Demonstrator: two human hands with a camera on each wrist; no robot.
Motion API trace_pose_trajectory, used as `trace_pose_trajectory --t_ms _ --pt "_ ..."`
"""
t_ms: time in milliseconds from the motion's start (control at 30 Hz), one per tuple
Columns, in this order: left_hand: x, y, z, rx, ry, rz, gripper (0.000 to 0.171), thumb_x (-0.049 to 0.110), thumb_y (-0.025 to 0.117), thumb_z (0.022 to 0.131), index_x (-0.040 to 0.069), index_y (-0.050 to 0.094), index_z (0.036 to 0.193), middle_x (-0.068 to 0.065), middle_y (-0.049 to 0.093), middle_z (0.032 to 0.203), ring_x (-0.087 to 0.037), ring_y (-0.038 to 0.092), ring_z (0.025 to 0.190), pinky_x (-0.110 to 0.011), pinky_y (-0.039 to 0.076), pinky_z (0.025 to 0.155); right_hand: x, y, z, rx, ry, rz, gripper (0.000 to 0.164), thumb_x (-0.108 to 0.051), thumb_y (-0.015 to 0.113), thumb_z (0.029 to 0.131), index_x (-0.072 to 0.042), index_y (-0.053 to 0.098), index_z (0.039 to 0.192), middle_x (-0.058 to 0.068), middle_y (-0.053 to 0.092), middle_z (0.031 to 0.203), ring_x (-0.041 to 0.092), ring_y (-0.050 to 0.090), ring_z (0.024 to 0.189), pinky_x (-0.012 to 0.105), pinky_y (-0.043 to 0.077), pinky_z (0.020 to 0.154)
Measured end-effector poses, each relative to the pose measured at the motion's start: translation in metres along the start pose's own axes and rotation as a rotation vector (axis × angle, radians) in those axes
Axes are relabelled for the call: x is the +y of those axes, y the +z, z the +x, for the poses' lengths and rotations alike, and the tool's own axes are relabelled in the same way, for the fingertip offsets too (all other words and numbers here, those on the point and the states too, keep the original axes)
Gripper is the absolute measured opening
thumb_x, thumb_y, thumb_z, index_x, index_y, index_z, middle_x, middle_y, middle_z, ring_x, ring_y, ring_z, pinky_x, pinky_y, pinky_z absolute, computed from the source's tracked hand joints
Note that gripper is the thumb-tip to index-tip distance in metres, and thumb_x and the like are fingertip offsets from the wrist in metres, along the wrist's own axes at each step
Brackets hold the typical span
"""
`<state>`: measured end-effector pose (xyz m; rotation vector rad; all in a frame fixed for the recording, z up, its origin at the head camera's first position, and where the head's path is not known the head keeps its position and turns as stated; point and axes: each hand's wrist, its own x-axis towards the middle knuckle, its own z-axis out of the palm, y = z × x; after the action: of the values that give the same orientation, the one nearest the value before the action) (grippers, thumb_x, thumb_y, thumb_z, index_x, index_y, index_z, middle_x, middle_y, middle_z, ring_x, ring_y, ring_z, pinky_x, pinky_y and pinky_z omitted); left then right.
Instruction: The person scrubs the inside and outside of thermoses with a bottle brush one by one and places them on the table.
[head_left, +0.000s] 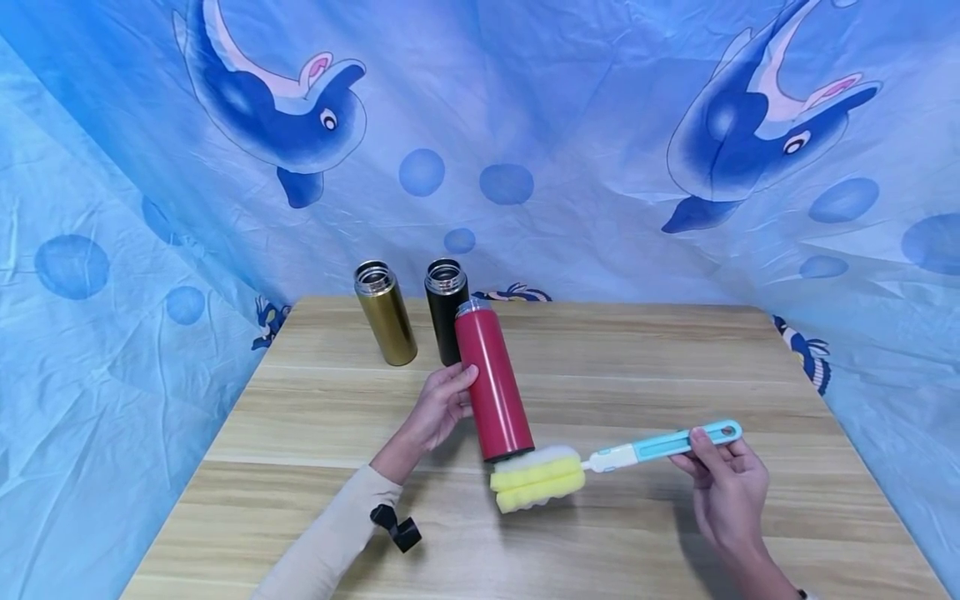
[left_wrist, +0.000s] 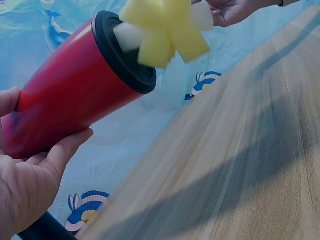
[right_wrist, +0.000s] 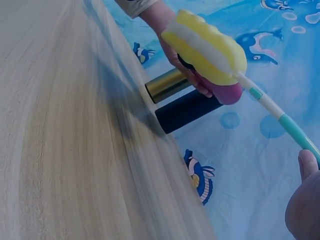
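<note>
My left hand [head_left: 442, 404] grips a red bottle [head_left: 493, 379] round its side, held tilted above the table with its metal mouth pointing away and its black base [left_wrist: 135, 65] towards me. In my right hand [head_left: 727, 492] is the blue-and-white handle [head_left: 660, 446] of a bottle brush, pinched near its looped end. The brush's yellow-and-white sponge head [head_left: 538, 479] overlaps the bottle's base in the head view. From the right wrist, the sponge [right_wrist: 205, 47] partly covers the red bottle and the left hand.
A gold bottle [head_left: 387, 321] and a black bottle [head_left: 444, 312], both lidless, stand upright at the back left of the wooden table [head_left: 637, 350]. The red bottle partly hides the black one. A blue curtain [head_left: 570, 233] with printed dolphins surrounds the table's back and sides.
</note>
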<state>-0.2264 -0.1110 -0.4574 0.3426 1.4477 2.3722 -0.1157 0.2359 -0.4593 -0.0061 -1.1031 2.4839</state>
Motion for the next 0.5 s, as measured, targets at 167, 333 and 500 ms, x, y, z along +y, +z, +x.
trace_pose_trajectory --t_ms 167,333,500 --pt "0.002 0.000 -0.004 -0.007 0.007 0.009 0.047 0.014 0.046 0.106 -0.015 0.035 0.142 -0.005 0.071 0.107 -0.016 0.073 0.091 -0.033 0.061 0.082 -0.004 0.002 0.001 0.007 -0.030 0.081 0.014 0.019 0.049 0.097 0.012 0.061 0.094 0.020 0.072 0.081 0.025 0.076 0.068 0.030 0.060 0.064" --pt "0.004 -0.001 -0.006 -0.011 0.020 0.011 0.046 0.014 0.049 0.105 -0.013 0.039 0.140 -0.005 0.071 0.107 -0.016 0.073 0.091 -0.034 0.061 0.082 -0.010 0.006 0.004 0.024 -0.044 0.123 0.016 0.019 0.047 0.098 0.014 0.062 0.093 0.020 0.071 0.080 0.026 0.075 0.066 0.029 0.060 0.062" --pt "0.007 -0.001 -0.011 -0.022 0.031 0.023 0.043 0.014 0.051 0.104 -0.011 0.042 0.138 -0.004 0.072 0.107 -0.016 0.073 0.093 -0.035 0.061 0.084 -0.019 0.009 0.011 0.035 -0.054 0.149 0.015 0.018 0.048 0.098 0.014 0.061 0.093 0.021 0.070 0.081 0.027 0.075 0.066 0.030 0.060 0.062"
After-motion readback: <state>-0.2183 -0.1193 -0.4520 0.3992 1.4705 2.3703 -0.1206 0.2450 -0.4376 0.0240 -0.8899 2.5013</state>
